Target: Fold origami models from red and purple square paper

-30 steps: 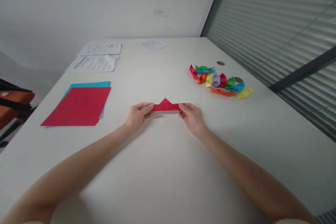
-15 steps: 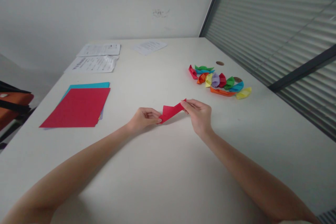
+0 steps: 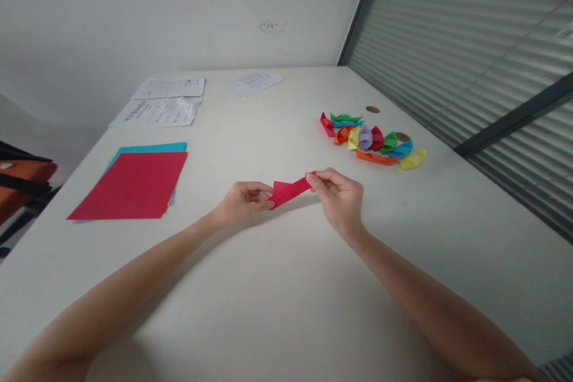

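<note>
Between my hands is a folded strip of red paper (image 3: 290,191), tilted with its right end higher and a pointed flap standing up near its left end. My left hand (image 3: 244,200) pinches the lower left end between thumb and fingers. The upper right end is pinched by my right hand (image 3: 339,196). Both hands are low over the white table (image 3: 277,286). My fingertips hide the two ends of the paper.
Several small folded paper boats (image 3: 364,138) in many colours are grouped at the right. At the left lies a stack of coloured paper sheets (image 3: 134,185), red on top. Printed sheets (image 3: 159,111) lie at the back, and window blinds (image 3: 470,42) border the right side.
The red paper has shifted slightly left in view and its slope looks a little flatter. Both hands keep their pinch on it.
</note>
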A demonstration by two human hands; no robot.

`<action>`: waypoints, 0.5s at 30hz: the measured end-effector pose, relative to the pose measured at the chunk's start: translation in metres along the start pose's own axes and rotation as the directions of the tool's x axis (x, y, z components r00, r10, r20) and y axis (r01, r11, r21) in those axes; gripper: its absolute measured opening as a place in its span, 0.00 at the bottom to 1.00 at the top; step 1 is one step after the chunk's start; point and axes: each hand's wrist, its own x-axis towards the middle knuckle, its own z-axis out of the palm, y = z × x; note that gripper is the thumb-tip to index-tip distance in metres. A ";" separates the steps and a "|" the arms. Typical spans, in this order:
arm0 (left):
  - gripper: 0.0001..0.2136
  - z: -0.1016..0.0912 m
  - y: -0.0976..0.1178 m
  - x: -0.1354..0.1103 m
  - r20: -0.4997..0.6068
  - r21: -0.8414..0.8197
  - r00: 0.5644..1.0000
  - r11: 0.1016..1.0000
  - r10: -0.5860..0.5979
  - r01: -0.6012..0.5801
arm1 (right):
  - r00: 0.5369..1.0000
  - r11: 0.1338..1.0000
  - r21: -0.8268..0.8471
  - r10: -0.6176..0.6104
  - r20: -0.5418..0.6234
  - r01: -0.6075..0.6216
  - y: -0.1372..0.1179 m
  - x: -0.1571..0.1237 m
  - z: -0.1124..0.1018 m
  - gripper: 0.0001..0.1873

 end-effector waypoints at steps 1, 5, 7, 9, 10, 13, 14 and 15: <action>0.14 0.002 0.006 -0.002 0.055 0.051 0.998 0.999 -0.005 0.002 | 1.000 1.000 0.016 0.008 0.023 -0.008 0.000 -0.002 0.002 0.09; 0.13 0.012 0.025 -0.010 0.058 0.188 0.998 0.982 0.013 -0.024 | 0.986 0.994 0.101 0.032 0.167 -0.049 0.000 -0.011 0.009 0.10; 0.09 0.016 0.029 -0.013 -0.001 0.205 1.000 0.979 0.008 -0.008 | 0.966 0.988 0.136 0.042 0.254 -0.079 0.000 -0.014 0.011 0.11; 0.09 0.019 0.031 -0.015 -0.054 0.243 0.998 0.970 0.013 0.000 | 0.948 0.982 0.143 0.075 0.309 -0.125 -0.002 -0.015 0.012 0.12; 0.10 0.019 0.031 -0.016 -0.071 0.266 0.997 0.964 0.019 0.001 | 0.941 0.978 0.143 0.099 0.323 -0.152 -0.002 -0.015 0.012 0.12; 0.11 0.020 0.031 -0.017 -0.091 0.298 0.995 0.955 0.034 -0.005 | 0.932 0.969 0.143 0.144 0.333 -0.201 -0.005 -0.014 0.012 0.12; 0.11 0.020 0.031 -0.017 -0.093 0.299 0.995 0.954 0.040 -0.010 | 0.934 0.972 0.137 0.138 0.329 -0.192 -0.005 -0.015 0.012 0.12; 0.12 0.021 0.031 -0.018 -0.095 0.302 0.994 0.953 0.046 -0.015 | 0.940 0.978 0.126 0.120 0.321 -0.167 -0.006 -0.015 0.012 0.11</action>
